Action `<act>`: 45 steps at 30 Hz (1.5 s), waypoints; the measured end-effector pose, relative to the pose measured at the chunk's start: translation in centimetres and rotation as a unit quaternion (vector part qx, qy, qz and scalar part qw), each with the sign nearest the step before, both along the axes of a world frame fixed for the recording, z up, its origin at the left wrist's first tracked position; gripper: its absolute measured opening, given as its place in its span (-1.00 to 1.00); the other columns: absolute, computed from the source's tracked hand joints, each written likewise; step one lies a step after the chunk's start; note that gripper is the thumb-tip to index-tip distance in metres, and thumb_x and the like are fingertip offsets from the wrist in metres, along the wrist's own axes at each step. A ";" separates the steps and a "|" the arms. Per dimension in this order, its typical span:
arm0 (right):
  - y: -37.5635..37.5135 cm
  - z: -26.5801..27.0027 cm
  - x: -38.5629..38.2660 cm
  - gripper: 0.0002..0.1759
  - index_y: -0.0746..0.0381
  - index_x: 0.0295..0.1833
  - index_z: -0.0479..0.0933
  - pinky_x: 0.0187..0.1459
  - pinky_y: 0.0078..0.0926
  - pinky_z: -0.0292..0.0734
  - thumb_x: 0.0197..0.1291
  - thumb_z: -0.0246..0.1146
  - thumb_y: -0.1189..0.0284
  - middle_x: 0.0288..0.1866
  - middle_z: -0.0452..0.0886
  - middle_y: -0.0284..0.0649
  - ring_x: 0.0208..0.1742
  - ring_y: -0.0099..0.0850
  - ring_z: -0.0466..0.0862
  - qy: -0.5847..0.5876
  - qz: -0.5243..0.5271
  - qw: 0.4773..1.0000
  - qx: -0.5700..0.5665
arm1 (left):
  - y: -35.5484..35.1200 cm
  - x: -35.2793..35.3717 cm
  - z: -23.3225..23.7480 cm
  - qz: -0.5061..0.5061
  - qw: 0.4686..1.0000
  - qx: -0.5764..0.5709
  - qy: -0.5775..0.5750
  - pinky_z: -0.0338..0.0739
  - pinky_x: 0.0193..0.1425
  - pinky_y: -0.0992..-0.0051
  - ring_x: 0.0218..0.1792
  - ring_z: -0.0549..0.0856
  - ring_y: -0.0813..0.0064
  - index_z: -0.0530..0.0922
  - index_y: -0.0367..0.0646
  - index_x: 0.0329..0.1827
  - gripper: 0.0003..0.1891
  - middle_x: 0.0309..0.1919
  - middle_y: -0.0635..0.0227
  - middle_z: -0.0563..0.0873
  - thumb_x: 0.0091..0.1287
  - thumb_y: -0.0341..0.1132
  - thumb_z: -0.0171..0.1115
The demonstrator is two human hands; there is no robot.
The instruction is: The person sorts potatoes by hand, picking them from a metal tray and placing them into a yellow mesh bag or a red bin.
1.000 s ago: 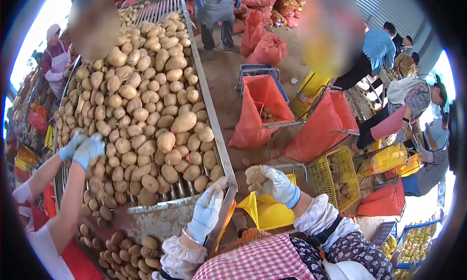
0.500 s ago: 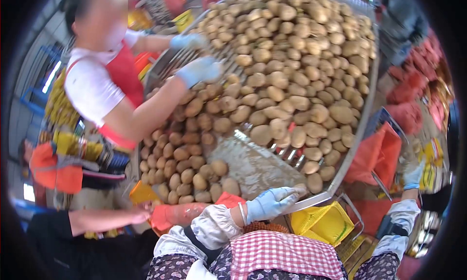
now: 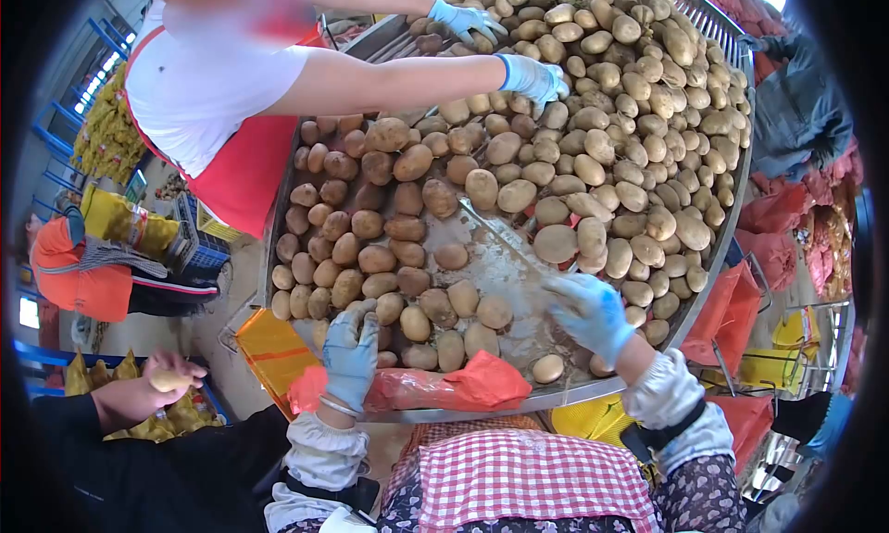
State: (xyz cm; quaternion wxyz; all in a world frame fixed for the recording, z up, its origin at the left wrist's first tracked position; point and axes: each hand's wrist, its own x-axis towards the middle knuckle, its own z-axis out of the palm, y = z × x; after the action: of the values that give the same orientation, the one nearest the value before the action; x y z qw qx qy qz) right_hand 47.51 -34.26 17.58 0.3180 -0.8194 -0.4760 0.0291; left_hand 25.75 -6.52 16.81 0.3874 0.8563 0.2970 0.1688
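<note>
My left hand (image 3: pixel 350 352), in a blue glove, reaches over the near edge of the metal sorting table, its fingers extended against potatoes (image 3: pixel 416 324) at the front left. Beside its wrist, a red plastic-like wrapping (image 3: pixel 449 388) lies along the table rim. My right hand (image 3: pixel 593 318), also gloved in blue, hovers over the bare metal surface (image 3: pixel 505 255) right of centre. Its fingers stretch leftward, slightly blurred, with nothing visible in them. One loose potato (image 3: pixel 547 368) lies below that hand, near the front rim. A large potato heap (image 3: pixel 630 144) fills the far and right side.
Across the table, a co-worker in a red apron (image 3: pixel 236 176) has both gloved hands (image 3: pixel 534 79) on the heap. At left, another person's bare hand (image 3: pixel 171 377) holds a potato. An orange chute (image 3: pixel 273 352), a yellow bag (image 3: pixel 593 420) and a red bag (image 3: pixel 720 315) border the table.
My left hand has moved left from the front right corner to the front-left potatoes. My right hand has come from beyond the right side onto the table. The co-worker's hands have shifted farther over the heap.
</note>
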 end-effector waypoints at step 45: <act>15.6 -2.9 -6.4 -0.61 0.08 0.09 0.60 0.04 -0.20 0.58 0.15 0.31 0.22 0.21 0.52 -0.11 0.09 -0.12 0.61 0.021 -0.009 0.993 -0.120 | 14.6 4.3 -6.5 -0.050 0.953 0.272 0.127 -0.05 0.53 0.07 0.48 0.15 0.04 0.29 -0.15 0.42 -0.28 0.45 0.03 0.23 0.25 0.05 0.17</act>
State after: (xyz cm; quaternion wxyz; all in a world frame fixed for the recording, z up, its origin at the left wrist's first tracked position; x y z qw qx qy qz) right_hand 41.07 -18.67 14.67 0.2275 -0.8551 -0.4550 0.0999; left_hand 30.01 8.11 10.31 0.1072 0.9572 0.2435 0.1136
